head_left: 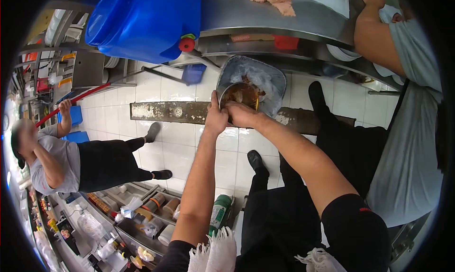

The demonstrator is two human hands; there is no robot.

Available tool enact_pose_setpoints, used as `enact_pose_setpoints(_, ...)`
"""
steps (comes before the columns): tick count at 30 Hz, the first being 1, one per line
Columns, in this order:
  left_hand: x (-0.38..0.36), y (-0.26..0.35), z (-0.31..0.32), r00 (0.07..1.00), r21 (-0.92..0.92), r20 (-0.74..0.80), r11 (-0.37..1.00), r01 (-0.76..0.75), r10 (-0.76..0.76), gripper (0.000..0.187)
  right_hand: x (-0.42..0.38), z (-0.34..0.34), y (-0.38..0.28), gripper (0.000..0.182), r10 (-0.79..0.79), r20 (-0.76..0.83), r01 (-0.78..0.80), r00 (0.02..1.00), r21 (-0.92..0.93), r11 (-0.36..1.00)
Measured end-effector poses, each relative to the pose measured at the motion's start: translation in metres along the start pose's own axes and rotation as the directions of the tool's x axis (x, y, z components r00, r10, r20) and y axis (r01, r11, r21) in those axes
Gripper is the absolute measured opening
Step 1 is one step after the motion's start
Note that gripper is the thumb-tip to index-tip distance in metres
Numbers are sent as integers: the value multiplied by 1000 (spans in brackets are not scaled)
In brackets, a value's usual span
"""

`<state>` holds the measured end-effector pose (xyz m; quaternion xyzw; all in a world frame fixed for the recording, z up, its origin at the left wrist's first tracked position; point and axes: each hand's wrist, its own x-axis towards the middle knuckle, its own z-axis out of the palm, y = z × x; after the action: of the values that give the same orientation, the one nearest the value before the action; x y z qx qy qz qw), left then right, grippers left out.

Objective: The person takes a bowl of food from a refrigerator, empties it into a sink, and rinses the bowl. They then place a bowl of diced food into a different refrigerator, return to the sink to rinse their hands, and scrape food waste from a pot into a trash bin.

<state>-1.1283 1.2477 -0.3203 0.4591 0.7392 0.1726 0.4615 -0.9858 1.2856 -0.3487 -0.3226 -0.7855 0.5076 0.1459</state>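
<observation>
The metal bowl sits tipped over the lined bin, its mouth facing away from me and down toward the clear bag, brownish scraps showing inside it. My left hand is closed on the near rim, thumb up along the edge; my right hand is wrapped around the rim just beside it, fingers curled on the underside — both hands tight on the bowl, knuckles nearly touching. So the bowl lies directly ahead of both palms, beyond the fingertips, with the bin just past it and partly under it. To do this well, I judge: keep the rim over the middle of the liner, not the bin's edge, tilt steadily, and keep the left hand as the brace while the right steers the angle — a jerk could send scraps onto the white floor tiles. Beyond the bin, the steel counter overhangs, with a blue drum off past my left hand. To my right, close by the forearm, a co-worker in a grey shirt stands at the counter. Well off to my left another person holds a red-handled mop. Under my left elbow, a green bottle.
</observation>
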Motion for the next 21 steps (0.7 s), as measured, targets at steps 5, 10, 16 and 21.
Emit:
enact_pose_setpoints(5, 22, 15, -8, 996, 253, -76, 965, 73, -55, 78, 5, 14, 44, 23, -59, 40, 71, 997, -505, 860)
enact_pose_setpoints(10, 29, 43, -19, 991, 382, -54, 915, 133, -122, 78, 12, -16, 22, 25, -229, -47, 144, 972, -650, 746)
enact_pose_setpoints(16, 20, 70, -25, 991, 495, -35, 859, 128, -127, 80, 20, -65, 29, 28, -235, -40, 188, 971, -480, 857)
enact_pose_setpoints(21, 9, 81, -18, 992, 424, -123, 905, 36, 18, 73, 13, -42, 30, 36, -210, -373, 25, 904, -443, 896)
